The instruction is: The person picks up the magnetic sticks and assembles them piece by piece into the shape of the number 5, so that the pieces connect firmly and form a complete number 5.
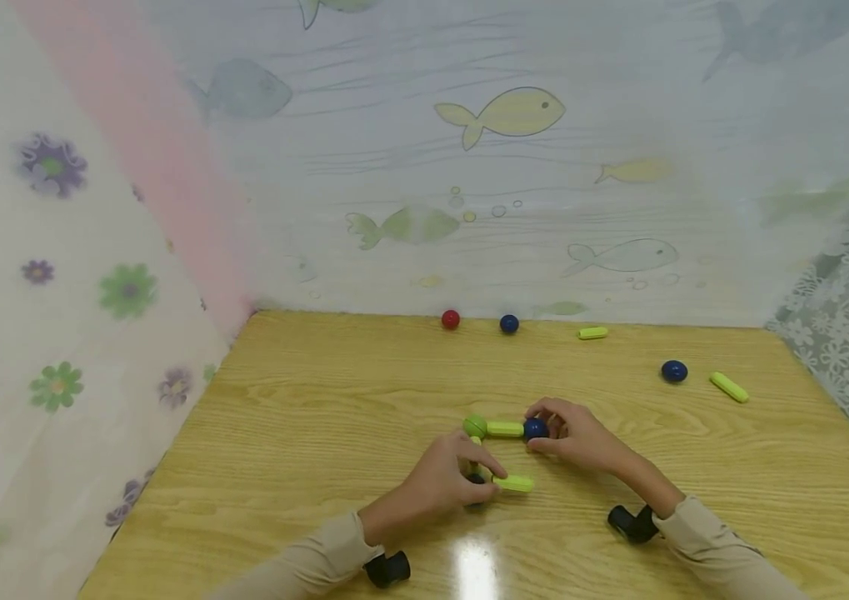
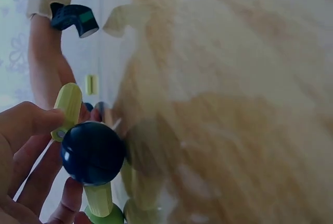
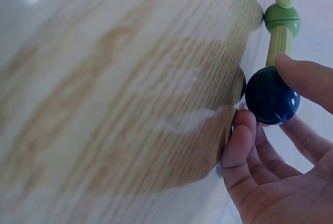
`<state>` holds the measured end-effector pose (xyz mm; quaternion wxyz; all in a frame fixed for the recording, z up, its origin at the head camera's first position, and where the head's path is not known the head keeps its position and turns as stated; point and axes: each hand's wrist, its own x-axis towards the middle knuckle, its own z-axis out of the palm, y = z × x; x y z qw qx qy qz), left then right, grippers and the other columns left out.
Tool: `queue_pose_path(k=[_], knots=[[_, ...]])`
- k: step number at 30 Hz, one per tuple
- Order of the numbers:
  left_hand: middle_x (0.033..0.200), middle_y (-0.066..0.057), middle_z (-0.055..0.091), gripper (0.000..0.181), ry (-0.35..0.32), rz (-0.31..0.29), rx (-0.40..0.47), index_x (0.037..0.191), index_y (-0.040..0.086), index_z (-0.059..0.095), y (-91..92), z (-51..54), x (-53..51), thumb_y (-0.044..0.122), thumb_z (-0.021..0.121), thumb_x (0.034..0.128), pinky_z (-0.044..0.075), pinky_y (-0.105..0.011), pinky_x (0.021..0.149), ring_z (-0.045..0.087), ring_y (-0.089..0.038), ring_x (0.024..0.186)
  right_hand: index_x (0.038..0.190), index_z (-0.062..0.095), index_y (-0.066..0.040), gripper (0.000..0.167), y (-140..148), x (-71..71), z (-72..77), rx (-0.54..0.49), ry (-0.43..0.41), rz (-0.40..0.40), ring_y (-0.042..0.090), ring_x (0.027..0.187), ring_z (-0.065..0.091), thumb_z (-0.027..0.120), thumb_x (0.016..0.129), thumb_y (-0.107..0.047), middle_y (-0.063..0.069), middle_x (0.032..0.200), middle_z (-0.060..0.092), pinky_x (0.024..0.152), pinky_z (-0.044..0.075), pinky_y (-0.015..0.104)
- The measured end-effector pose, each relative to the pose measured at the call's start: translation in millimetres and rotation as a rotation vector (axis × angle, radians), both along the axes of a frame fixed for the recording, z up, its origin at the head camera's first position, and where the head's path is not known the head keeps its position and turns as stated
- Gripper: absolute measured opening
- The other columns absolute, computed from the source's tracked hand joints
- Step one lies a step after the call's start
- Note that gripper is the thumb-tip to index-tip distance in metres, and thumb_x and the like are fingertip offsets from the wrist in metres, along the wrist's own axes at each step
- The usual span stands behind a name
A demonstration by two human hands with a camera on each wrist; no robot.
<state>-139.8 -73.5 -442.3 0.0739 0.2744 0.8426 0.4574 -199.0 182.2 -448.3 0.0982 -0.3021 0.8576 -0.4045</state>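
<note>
In the head view a green ball (image 1: 475,427) joins two yellow-green sticks; one stick (image 1: 505,429) runs right to a blue ball (image 1: 536,428), the other runs down toward a dark blue ball (image 1: 475,490). My left hand (image 1: 435,479) pinches a loose yellow-green stick (image 1: 516,483) beside that lower ball (image 2: 93,153); the left wrist view shows the stick (image 2: 67,110) between thumb and fingers. My right hand (image 1: 577,435) holds the right-hand blue ball (image 3: 272,96) between thumb and fingers.
At the back of the wooden table (image 1: 319,358) lie a red ball (image 1: 450,319), a blue ball (image 1: 509,324) and a yellow-green stick (image 1: 592,333). Another blue ball (image 1: 674,372) and stick (image 1: 728,387) lie at the right. Printed fabric (image 1: 394,167) stands behind the table.
</note>
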Motion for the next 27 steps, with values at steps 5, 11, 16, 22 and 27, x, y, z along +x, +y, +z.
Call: queue_pose_path(k=[5,11,16,22,27], knots=[[0.086,0.014,0.056,0.010,0.053,0.014,-0.097,0.087,0.027,0.077,2.5,-2.4,4.5,0.022,0.078,0.0783,0.036,-0.018,0.059,0.040,-0.007,0.071,0.114,0.060,-0.003,0.036,0.3,0.0,0.6,0.007,-0.001,-0.001,0.012,0.074,0.056,0.071,0.086,-0.024,0.007,0.096,0.059,0.062,0.048,0.027],[0.085,0.019,0.060,0.008,0.161,0.015,-0.247,0.083,0.028,0.076,2.4,-1.9,5.3,0.023,0.079,0.0772,0.036,-0.016,0.063,0.042,-0.002,0.075,0.114,0.059,-0.003,0.037,0.1,-0.1,1.0,0.004,-0.013,-0.010,0.013,0.074,0.055,0.071,0.086,-0.023,0.007,0.096,0.059,0.061,0.048,0.027],[0.084,0.020,0.062,0.010,0.190,-0.004,-0.334,0.085,0.028,0.075,2.0,1.5,4.5,0.030,0.079,0.0767,0.038,-0.017,0.065,0.046,-0.001,0.076,0.116,0.058,-0.002,0.037,-0.2,-0.7,1.2,-0.004,-0.023,-0.012,0.014,0.073,0.054,0.071,0.086,-0.021,0.009,0.098,0.059,0.060,0.047,0.027],[0.084,0.021,0.065,0.012,0.290,-0.041,-0.431,0.089,0.027,0.075,5.0,4.2,5.5,0.034,0.076,0.0791,0.040,-0.017,0.066,0.048,0.000,0.073,0.116,0.059,-0.004,0.037,-0.1,-0.6,1.7,-0.002,-0.019,-0.003,0.013,0.073,0.054,0.071,0.086,-0.022,0.008,0.099,0.059,0.060,0.047,0.027],[0.087,0.020,0.066,0.013,0.346,-0.041,-0.460,0.091,0.027,0.076,7.2,4.6,7.9,0.035,0.073,0.0806,0.041,-0.018,0.064,0.052,-0.001,0.075,0.115,0.059,-0.004,0.036,-0.3,-1.2,0.6,0.006,-0.006,0.007,0.013,0.072,0.054,0.071,0.087,-0.023,0.008,0.098,0.059,0.060,0.047,0.027]])
